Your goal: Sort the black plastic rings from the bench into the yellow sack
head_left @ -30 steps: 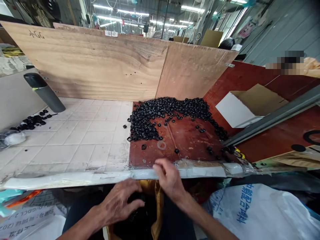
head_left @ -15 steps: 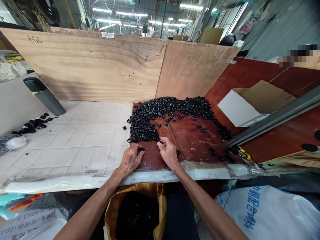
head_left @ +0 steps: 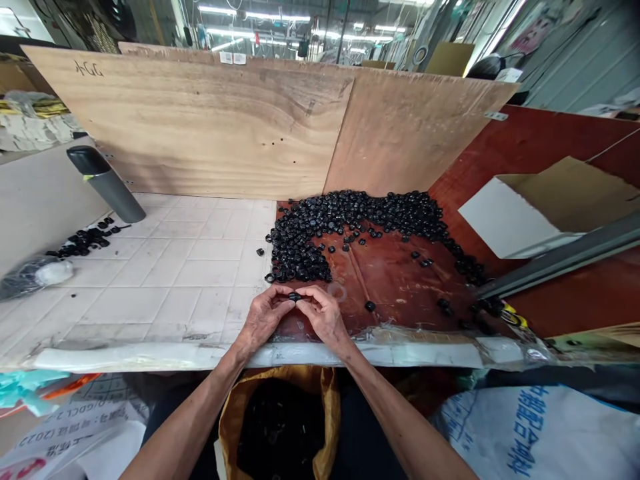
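Observation:
My left hand [head_left: 264, 315] and my right hand [head_left: 323, 313] meet at the near edge of the red board [head_left: 400, 280]. Both pinch one small black ring [head_left: 295, 297] between their fingertips. Just beyond them lies a curved heap of black rings [head_left: 340, 223], with several loose rings scattered on the board. Below the table edge, between my arms, a yellow bag [head_left: 283, 427] stands open with dark parts inside.
A plywood wall [head_left: 210, 127] closes the back. A grey cylinder with a black cap [head_left: 105, 183] leans at the left on the tiled surface [head_left: 165, 267], near a smaller pile of black rings [head_left: 87, 240]. A cardboard box [head_left: 545, 207] and a metal rail [head_left: 565, 257] lie right.
A second ago my hands were below the table edge at the bag. They rose to the board near the heap, then came together pinching one ring.

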`<act>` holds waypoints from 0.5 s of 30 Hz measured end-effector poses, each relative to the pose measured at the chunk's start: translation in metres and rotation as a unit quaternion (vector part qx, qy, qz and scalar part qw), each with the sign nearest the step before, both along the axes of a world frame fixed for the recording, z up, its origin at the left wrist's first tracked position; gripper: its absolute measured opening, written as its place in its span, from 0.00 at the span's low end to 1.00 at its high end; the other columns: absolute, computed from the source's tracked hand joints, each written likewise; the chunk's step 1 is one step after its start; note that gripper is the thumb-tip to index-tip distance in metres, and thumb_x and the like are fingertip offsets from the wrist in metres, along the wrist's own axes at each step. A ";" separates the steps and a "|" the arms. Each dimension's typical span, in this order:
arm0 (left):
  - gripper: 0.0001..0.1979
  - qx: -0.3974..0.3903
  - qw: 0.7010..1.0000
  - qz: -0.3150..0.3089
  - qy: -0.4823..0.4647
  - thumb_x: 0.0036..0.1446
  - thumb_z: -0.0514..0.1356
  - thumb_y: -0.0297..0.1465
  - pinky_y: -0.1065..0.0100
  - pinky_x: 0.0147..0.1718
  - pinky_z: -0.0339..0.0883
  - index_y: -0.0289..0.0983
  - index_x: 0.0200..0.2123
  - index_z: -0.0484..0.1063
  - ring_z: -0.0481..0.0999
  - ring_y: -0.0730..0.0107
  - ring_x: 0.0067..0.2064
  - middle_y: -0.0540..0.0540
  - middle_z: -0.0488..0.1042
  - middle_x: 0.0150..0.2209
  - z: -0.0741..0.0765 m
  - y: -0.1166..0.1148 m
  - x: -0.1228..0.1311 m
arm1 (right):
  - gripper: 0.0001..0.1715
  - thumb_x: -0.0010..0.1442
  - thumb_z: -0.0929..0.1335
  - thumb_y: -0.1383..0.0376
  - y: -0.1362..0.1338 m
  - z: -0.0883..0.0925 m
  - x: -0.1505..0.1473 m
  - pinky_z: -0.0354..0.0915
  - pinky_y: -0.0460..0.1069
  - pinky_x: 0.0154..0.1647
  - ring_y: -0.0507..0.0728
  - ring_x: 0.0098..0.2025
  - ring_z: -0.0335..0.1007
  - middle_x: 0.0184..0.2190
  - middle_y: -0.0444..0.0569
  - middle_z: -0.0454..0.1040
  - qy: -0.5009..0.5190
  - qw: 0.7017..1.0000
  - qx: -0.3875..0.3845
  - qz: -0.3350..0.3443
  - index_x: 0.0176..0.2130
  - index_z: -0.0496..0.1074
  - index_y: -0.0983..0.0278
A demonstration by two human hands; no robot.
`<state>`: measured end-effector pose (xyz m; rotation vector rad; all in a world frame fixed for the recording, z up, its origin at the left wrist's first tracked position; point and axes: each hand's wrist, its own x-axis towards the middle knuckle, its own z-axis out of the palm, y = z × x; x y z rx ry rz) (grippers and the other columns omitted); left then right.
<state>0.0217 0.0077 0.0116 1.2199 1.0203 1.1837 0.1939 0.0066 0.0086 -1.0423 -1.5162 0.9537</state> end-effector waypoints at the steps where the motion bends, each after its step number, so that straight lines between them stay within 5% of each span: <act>1: 0.13 0.009 1.000 0.003 0.015 0.55 0.69 0.35 0.65 0.48 0.73 0.36 0.43 0.77 0.79 0.66 0.43 0.46 0.80 0.42 -0.001 0.000 0.000 | 0.09 0.62 0.70 0.63 0.000 0.000 0.001 0.75 0.49 0.43 0.57 0.43 0.78 0.42 0.50 0.80 -0.002 1.000 0.007 0.000 0.42 0.79 0.60; 4: 0.12 0.042 0.997 0.005 0.061 0.58 0.67 0.34 0.64 0.49 0.73 0.37 0.44 0.78 0.80 0.66 0.43 0.46 0.80 0.43 -0.002 -0.001 0.001 | 0.10 0.64 0.69 0.62 -0.001 -0.001 0.002 0.75 0.49 0.42 0.57 0.43 0.78 0.43 0.50 0.79 -0.009 1.000 0.017 -0.005 0.44 0.80 0.60; 8: 0.09 0.110 0.987 0.019 0.112 0.60 0.65 0.32 0.64 0.50 0.72 0.38 0.44 0.78 0.79 0.65 0.45 0.46 0.81 0.43 -0.002 -0.003 -0.001 | 0.12 0.68 0.67 0.59 0.000 -0.003 0.002 0.73 0.47 0.35 0.54 0.31 0.77 0.38 0.49 0.79 -0.055 0.998 0.009 -0.010 0.45 0.79 0.61; 12: 0.08 0.146 0.979 0.015 0.144 0.61 0.64 0.29 0.63 0.52 0.72 0.38 0.43 0.79 0.80 0.66 0.46 0.46 0.81 0.43 0.001 -0.003 -0.001 | 0.21 0.72 0.63 0.57 0.003 -0.007 0.000 0.68 0.48 0.35 0.53 0.26 0.70 0.23 0.45 0.72 -0.149 0.986 0.052 -0.046 0.31 0.75 0.62; 15: 0.08 0.129 0.983 0.004 0.133 0.60 0.63 0.30 0.64 0.50 0.73 0.38 0.43 0.79 0.80 0.66 0.45 0.46 0.82 0.42 0.002 -0.002 0.001 | 0.22 0.72 0.62 0.55 0.002 -0.007 -0.002 0.68 0.49 0.36 0.55 0.28 0.72 0.25 0.47 0.74 -0.162 0.979 0.074 -0.098 0.33 0.75 0.63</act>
